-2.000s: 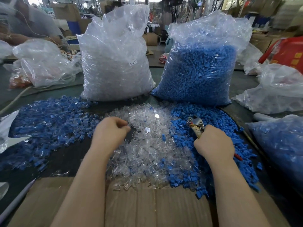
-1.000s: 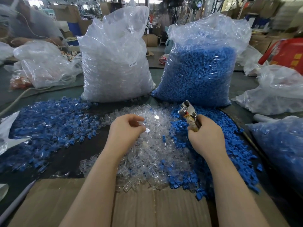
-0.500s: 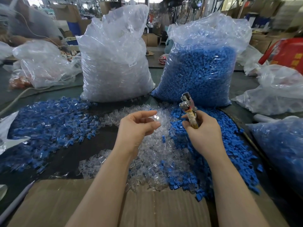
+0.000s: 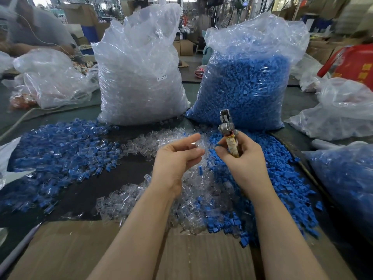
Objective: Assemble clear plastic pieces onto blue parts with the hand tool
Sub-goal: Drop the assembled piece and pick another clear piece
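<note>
**Bringing a clear piece to the tool over the pile**

Holding the work in the air is where this can slip. Your left hand (image 4: 177, 158) pinches what looks like a clear plastic piece (image 4: 196, 146) between thumb and forefinger; it is see-through against the clear pile (image 4: 167, 199) below, so its exact outline is hard to make out. Drop it and it vanishes among its twins.

Your right hand (image 4: 242, 156) is curled round the hand tool (image 4: 229, 132), handle wrapped in the fist, metal head pointing up and away from you. A bit of blue shows at your right fingers (image 4: 219, 147) — possibly a blue part, but I cannot tell for certain. If so, the tool and the part share one hand, and a loosened grip could lose either.

Misalignment is the other risk — push the clear piece on crooked and the tool may crush it rather than seat it.

Relative to the hand tool: the clear piece sits just left of its handle, near but apart from it; the loose blue parts (image 4: 282, 178) lie below and to its right on the tabletop (image 4: 113, 176); the assembled pile (image 4: 60, 150) lies well to its left.
</note>
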Demonstrator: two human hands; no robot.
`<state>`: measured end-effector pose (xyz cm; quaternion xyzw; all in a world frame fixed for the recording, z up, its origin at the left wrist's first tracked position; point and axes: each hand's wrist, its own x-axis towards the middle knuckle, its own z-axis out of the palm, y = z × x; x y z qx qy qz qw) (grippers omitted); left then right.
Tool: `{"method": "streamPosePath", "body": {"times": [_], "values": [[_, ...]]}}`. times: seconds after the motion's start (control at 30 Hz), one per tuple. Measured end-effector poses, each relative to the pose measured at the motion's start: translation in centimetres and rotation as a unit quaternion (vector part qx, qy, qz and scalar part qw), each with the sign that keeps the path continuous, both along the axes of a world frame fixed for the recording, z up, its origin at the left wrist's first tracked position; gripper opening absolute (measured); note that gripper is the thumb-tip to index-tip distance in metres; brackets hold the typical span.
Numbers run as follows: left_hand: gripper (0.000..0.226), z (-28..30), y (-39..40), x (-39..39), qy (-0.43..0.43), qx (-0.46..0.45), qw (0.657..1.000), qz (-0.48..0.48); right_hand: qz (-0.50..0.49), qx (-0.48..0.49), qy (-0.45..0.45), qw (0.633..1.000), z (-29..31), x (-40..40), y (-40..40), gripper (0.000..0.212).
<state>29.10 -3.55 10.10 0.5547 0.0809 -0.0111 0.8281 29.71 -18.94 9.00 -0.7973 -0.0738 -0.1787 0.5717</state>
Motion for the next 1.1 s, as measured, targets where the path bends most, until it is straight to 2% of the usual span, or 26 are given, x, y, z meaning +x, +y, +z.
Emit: {"method": "streamPosePath", "body": {"times": [0.27,0.63,0.87,1.0,1.1], "values": [[0.032,0.4,0.0,-0.1,-0.006,-0.002,1.000,0.000,0.005,-0.005,-0.045,0.999,0.3,-0.2,0.5,0.015],[0.023,0.3,-0.6,-0.2,-0.021,0.015,1.000,0.010,0.024,0.018,-0.070,0.997,0.2,-0.2,1.0,0.024],[0.011,0.3,-0.9,-0.3,-0.041,0.034,0.998,0.035,0.001,0.016,-0.074,0.997,0.1,-0.3,1.4,0.012],[0.009,0.5,-1.1,-0.5,-0.054,0.039,0.997,0.035,-0.018,0.008,-0.079,0.997,-0.1,-0.3,1.4,0.022],[0.009,0.6,-1.2,-0.6,-0.066,0.055,0.995,0.044,-0.029,0.009,-0.079,0.996,-0.1,-0.3,1.5,0.021]]}}
